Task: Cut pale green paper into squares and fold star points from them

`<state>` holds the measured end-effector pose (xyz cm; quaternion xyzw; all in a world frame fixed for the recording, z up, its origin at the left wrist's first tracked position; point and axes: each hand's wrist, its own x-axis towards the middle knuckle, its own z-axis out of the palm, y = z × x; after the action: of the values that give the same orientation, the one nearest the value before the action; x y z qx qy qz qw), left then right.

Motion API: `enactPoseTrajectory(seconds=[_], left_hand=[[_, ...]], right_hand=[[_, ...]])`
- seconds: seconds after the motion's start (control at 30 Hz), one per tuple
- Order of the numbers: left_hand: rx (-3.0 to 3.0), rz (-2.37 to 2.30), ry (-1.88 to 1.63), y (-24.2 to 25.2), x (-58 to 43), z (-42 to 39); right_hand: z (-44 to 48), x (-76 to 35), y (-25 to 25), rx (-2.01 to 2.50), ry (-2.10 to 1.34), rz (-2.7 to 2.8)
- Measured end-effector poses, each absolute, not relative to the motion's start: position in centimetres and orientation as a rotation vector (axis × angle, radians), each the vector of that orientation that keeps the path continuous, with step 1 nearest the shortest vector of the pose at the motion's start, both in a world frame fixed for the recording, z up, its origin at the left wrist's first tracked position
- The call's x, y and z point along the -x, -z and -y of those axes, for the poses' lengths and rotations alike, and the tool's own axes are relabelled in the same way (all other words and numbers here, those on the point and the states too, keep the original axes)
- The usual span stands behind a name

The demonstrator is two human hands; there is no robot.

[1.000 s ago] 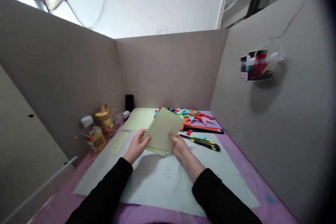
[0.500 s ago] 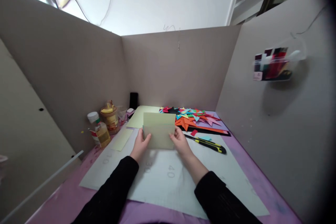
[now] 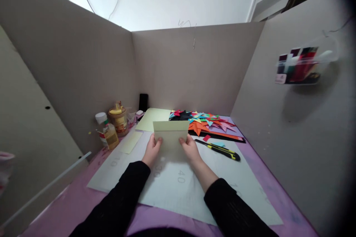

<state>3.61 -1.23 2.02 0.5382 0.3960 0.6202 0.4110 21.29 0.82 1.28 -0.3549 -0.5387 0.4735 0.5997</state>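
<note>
— Squared up now, the green sheet (image 3: 171,133) no longer tilts; it stands just above the cutting mat (image 3: 222,181).
— Left hand (image 3: 152,149) and right hand (image 3: 190,147) pinch its lower corners. The edges look matched, so I'd keep them even, clear of the knife (image 3: 219,149).

The single view is taken from the person's head, above the near edge of the grey mat (image 3: 222,181) and close to it. The mat is looked across forward and downward; its full width is taken in. The left hand (image 3: 152,150) and right hand (image 3: 190,149), with the pale green sheet (image 3: 171,132), are framed over its far half, and the cardboard walls (image 3: 189,70) beyond it.
</note>
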Motion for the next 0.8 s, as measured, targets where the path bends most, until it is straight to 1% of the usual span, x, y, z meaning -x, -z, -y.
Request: enactPoseTrajectory(seconds=[0.2, 0.47, 0.67, 0.8], left_hand=[[-1.383, -0.999, -1.568, -1.7, -3.8, 1.3], [-1.481, -1.118, -1.577, -1.8, -4.1, 1.5], [-1.438, -1.094, -1.598, -2.2, -3.7, 1.4], [-1.447, -1.023, -1.659, -3.3, -3.5, 1.2]], right_hand=[[-0.8, -21.2, -1.0, 0.822, -1.101, 1.243], [-0.4, -21.0, -1.2, 0.829, -1.085, 1.244], [-0.7, -21.6, -1.6, 0.725, -1.129, 1.205], [-0.9, -21.9, -2.8, 0.615, -1.143, 1.231]])
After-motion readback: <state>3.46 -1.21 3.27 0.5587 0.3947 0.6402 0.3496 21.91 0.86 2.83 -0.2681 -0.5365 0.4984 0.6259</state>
